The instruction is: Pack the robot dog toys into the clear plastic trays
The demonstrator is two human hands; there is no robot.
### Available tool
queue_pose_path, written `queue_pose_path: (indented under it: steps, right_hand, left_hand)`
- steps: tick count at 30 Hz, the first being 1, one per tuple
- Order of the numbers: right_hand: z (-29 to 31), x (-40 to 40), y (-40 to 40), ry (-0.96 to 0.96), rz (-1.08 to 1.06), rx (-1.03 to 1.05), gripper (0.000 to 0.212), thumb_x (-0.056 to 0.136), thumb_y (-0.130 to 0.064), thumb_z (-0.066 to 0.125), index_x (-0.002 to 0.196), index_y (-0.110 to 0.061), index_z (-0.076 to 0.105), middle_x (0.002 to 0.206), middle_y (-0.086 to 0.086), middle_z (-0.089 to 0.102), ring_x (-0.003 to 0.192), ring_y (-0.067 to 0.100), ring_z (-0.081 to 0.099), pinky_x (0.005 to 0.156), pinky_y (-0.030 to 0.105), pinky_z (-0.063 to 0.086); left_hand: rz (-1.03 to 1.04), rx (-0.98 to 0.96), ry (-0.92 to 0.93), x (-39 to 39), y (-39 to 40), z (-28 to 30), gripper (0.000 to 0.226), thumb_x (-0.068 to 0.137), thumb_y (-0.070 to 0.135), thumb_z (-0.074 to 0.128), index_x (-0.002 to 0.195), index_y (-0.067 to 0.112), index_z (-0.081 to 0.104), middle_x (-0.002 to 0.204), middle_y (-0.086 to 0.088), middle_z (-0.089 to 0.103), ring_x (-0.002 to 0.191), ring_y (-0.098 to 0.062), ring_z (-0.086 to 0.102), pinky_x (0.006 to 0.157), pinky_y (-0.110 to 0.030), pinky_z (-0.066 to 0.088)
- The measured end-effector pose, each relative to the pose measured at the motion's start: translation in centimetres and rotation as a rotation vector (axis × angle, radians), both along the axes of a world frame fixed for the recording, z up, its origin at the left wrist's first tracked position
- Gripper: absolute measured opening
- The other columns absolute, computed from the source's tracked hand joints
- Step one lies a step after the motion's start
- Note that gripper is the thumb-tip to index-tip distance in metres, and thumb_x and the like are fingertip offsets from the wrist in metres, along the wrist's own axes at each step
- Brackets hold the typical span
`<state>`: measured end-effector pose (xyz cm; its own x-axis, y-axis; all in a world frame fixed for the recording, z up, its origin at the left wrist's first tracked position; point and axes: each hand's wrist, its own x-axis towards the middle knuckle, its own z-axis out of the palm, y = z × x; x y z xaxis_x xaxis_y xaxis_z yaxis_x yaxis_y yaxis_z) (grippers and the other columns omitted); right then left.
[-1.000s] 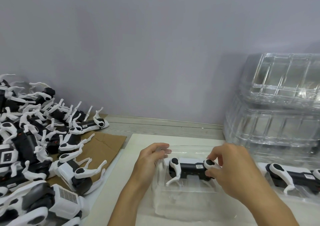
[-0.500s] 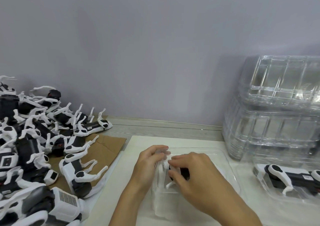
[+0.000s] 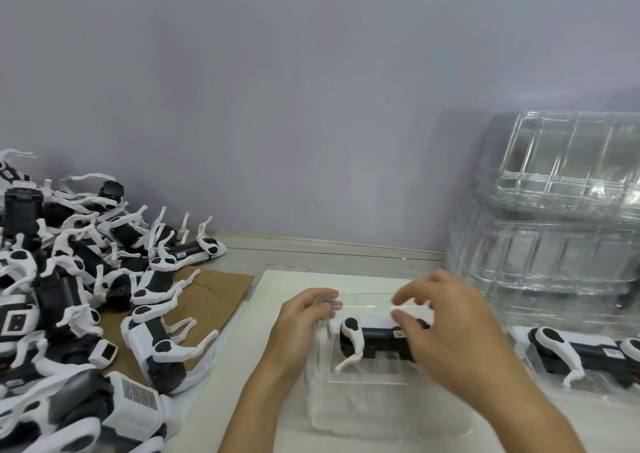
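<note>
- Clear tray (image 3: 349, 414) holds one robot dog (image 3: 372, 340) (on its side).
- Left hand (image 3: 299, 328) grips the tray's edge.
- Right hand (image 3: 446, 328) hovers over the dog; its grasp is blurred, cannot tell.
- Second tray (image 3: 526, 366) holds another dog (image 3: 585, 352).

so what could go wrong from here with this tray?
1. The toy dog sits in the clear tray with a white leg angled down; it may snag or seat crooked if pressed.
2. The left hand pinches only the thin tray edge; the tray could flex or slip.
3. The right hand is blurred over the dog, so its grip is unclear.
</note>
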<state>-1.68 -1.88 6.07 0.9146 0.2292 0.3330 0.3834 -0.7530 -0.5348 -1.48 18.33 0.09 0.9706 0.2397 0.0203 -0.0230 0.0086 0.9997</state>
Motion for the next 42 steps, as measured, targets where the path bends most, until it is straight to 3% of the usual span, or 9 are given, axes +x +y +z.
queue_pose_path:
  steps: [5, 11, 18, 21, 28, 31, 36, 39, 42]
  right_hand:
    - [-0.2, 0.9, -2.5, 0.144, -0.184, 0.016, 0.022, 0.081, -0.043, 0.076, 0.064, -0.034, 0.066, 0.079, -0.017, 0.055, 0.077, 0.002, 0.049, 0.064, 0.029, 0.038]
    - [-0.6, 1.0, -2.1, 0.176, -0.242, 0.050, 0.022, 0.079, -0.039, 0.080, 0.063, -0.032, 0.066, 0.081, -0.016, 0.053, 0.088, 0.012, 0.054, 0.072, 0.033, 0.043]
    - [-0.4, -0.1, 1.0, 0.003, 0.149, 0.095, 0.012, 0.090, -0.037, 0.066, 0.099, -0.039, 0.073, 0.099, -0.026, 0.055, 0.100, -0.005, 0.047, 0.088, 0.010, 0.033]
    - [-1.2, -1.0, 2.9, 0.012, 0.267, -0.016, 0.023, 0.095, -0.049, 0.050, 0.106, -0.043, 0.069, 0.106, -0.026, 0.053, 0.109, -0.003, 0.043, 0.097, 0.026, 0.033]
    - [-1.8, -1.3, 3.2, -0.017, 0.186, -0.169, 0.036, 0.099, -0.054, 0.033, 0.107, -0.046, 0.067, 0.120, -0.023, 0.039, 0.114, -0.004, 0.024, 0.086, 0.030, 0.016]
    - [-1.4, -1.1, 2.5, -0.015, 0.187, -0.133, 0.030, 0.096, -0.056, 0.039, 0.112, -0.051, 0.063, 0.123, -0.025, 0.037, 0.120, -0.005, 0.025, 0.091, 0.028, 0.015]
    - [-1.2, 0.7, -0.5, 0.084, -0.005, 0.016, 0.054, 0.093, -0.051, 0.053, 0.145, -0.039, 0.041, 0.146, -0.012, 0.035, 0.136, 0.009, 0.030, 0.112, 0.033, 0.027]
    - [-2.0, 1.1, -1.2, 0.283, -0.040, 0.095, 0.071, 0.094, -0.053, 0.052, 0.154, -0.024, 0.027, 0.154, -0.002, 0.035, 0.142, 0.015, 0.032, 0.110, 0.031, 0.030]
    - [-2.4, 1.4, -1.3, 0.420, -0.049, 0.229, 0.072, 0.091, -0.053, 0.058, 0.152, -0.024, 0.031, 0.145, -0.001, 0.047, 0.126, 0.014, 0.049, 0.096, 0.028, 0.041]
  left_hand:
    - [-0.009, 0.011, 0.005, 0.0, 0.0, 0.0, 0.036, 0.069, 0.027, 0.056, 0.099, 0.017, 0.073, 0.096, -0.001, 0.076, 0.101, -0.022, 0.067, 0.090, -0.029, 0.048]
    - [-0.008, 0.013, 0.011, 0.0, 0.0, -0.1, 0.036, 0.069, 0.027, 0.056, 0.100, 0.017, 0.073, 0.097, -0.001, 0.076, 0.101, -0.021, 0.067, 0.091, -0.030, 0.047]
    - [-0.004, 0.022, 0.026, -0.3, -0.1, 0.3, 0.025, 0.079, 0.022, 0.060, 0.099, 0.017, 0.074, 0.097, -0.001, 0.076, 0.102, -0.021, 0.067, 0.090, -0.030, 0.048]
    - [-0.006, 0.004, 0.041, -0.4, -0.2, 0.4, 0.034, 0.071, 0.027, 0.058, 0.099, 0.018, 0.075, 0.099, -0.002, 0.075, 0.104, -0.020, 0.067, 0.094, -0.034, 0.050]
    - [0.003, 0.067, 0.069, -0.6, -0.1, 0.8, 0.024, 0.090, 0.007, 0.057, 0.100, 0.022, 0.074, 0.108, 0.004, 0.071, 0.110, -0.009, 0.062, 0.091, -0.025, 0.047]
    - [0.014, 0.109, 0.079, -0.6, 0.1, 1.1, 0.020, 0.086, 0.018, 0.062, 0.098, 0.027, 0.075, 0.106, 0.008, 0.069, 0.109, -0.007, 0.060, 0.083, -0.021, 0.042]
    - [0.080, 0.095, 0.044, -0.9, 0.8, 1.4, 0.018, 0.079, 0.025, 0.067, 0.091, 0.032, 0.078, 0.103, 0.000, 0.072, 0.109, -0.019, 0.063, 0.100, -0.038, 0.047]
    - [0.099, 0.112, 0.023, -1.0, 1.0, 1.4, 0.029, 0.091, 0.009, 0.063, 0.091, 0.033, 0.077, 0.102, 0.006, 0.074, 0.111, -0.016, 0.064, 0.100, -0.038, 0.048]
    - [0.094, 0.153, -0.045, -1.3, 0.8, 1.9, 0.031, 0.093, 0.009, 0.061, 0.096, 0.037, 0.075, 0.105, 0.013, 0.072, 0.107, -0.008, 0.065, 0.087, -0.028, 0.047]
